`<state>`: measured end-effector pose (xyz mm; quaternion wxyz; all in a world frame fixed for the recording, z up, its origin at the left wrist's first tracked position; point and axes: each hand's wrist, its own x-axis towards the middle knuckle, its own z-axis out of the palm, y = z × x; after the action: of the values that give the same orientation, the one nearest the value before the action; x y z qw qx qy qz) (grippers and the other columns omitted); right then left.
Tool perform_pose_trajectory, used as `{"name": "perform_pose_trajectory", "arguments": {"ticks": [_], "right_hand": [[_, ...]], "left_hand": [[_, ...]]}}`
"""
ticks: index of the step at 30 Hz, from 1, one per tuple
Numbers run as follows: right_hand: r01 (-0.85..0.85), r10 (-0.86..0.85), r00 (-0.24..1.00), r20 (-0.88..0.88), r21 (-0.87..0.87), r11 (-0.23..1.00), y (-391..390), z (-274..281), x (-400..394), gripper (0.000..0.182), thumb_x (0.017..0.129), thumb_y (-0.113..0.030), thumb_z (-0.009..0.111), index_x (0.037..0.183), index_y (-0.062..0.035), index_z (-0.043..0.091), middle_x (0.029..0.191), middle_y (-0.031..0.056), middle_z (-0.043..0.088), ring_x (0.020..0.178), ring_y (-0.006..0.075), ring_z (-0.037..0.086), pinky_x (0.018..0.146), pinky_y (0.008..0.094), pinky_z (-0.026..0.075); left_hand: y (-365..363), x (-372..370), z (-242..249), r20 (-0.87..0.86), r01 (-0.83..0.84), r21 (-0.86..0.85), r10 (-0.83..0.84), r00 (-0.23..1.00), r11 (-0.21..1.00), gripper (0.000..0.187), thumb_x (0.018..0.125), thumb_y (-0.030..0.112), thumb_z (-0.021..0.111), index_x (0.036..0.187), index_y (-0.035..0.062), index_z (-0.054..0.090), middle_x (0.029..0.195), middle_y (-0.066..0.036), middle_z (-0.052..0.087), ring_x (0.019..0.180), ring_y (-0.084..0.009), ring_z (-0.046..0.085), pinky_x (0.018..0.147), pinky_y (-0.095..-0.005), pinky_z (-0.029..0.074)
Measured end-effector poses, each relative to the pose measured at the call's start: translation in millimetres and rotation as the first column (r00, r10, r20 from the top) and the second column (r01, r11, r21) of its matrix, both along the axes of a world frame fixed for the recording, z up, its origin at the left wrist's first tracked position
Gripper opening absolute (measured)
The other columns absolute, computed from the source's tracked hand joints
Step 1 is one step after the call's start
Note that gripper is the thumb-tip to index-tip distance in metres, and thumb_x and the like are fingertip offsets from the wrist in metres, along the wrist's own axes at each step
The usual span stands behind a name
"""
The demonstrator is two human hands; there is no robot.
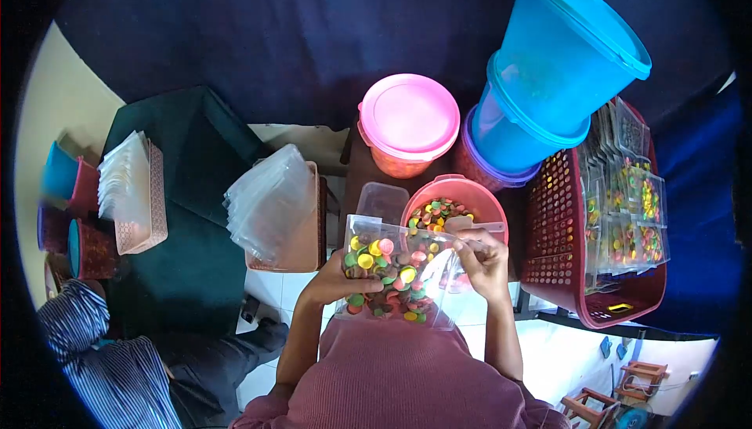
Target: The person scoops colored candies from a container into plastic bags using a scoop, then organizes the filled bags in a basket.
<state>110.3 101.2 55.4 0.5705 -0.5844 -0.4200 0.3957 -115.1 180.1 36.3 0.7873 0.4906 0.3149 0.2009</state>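
Note:
A clear plastic bag (403, 272) partly filled with small round pieces in yellow, green, pink and brown is held upright in front of my chest. My left hand (342, 282) grips its left side, with the thumb lying across the front. At the upper right corner, my right hand (482, 258) pinches the bag's edge between thumb and fingers. Just behind the bag stands an open pink bucket (501, 213) with loose coloured pieces (442, 213) inside. A pale flat handle (489, 227) shows by its rim, close to my right hand; its other end is hidden.
A clear plastic tub (384, 198) sits left of the bucket. Behind are a pink-lidded bucket (411, 112) and stacked blue buckets (548, 68). A red basket (552, 229) of filled bags is right; a basket (301, 253) of flat bags is left. A person in striped clothing (121, 374) is lower left.

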Motion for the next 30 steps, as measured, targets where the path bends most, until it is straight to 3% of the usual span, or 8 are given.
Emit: {"name": "perform_pose_trajectory", "arguments": {"ticks": [8,21,30], "right_hand": [[0.015,-0.016,0.996,0.086,0.014,1.000,-2.2,-9.9,0.8,0.011,0.076,-0.001,0.055,0.087,0.0011,0.057,0.066,0.0000,0.057,0.054,0.0004,0.046,0.042,0.0145,0.033],[0.006,-0.006,1.000,0.010,0.014,1.000,-0.9,-7.2,-1.3,0.012,0.076,0.000,0.055,0.087,0.0023,0.055,0.064,0.0009,0.058,0.051,0.0002,0.046,0.042,0.0147,0.034],[0.012,-0.009,0.998,0.056,-0.046,0.999,-3.6,-1.7,-3.1,0.009,0.077,0.000,0.053,0.085,0.0043,0.053,0.068,0.0052,0.060,0.059,0.0043,0.053,0.048,0.0163,0.041]], "left_hand": [[-2.0,-1.1,2.0,0.001,0.014,-0.003,-0.014,1.000,1.000,0.051,0.059,0.001,0.070,0.104,0.0003,0.047,0.098,-0.004,0.054,0.090,-0.0138,0.052,0.080,-0.0291,0.041],[-4.2,-1.7,6.4,-0.038,0.014,0.014,-0.014,0.999,1.000,0.053,0.062,0.002,0.067,0.109,0.0005,0.042,0.094,-0.006,0.056,0.086,-0.0129,0.053,0.077,-0.0273,0.043],[-5.4,-1.2,4.4,-0.037,0.007,0.000,-0.007,0.999,1.000,0.051,0.062,0.002,0.067,0.107,-0.0006,0.044,0.093,-0.006,0.057,0.086,-0.0126,0.054,0.078,-0.0275,0.043]]}}
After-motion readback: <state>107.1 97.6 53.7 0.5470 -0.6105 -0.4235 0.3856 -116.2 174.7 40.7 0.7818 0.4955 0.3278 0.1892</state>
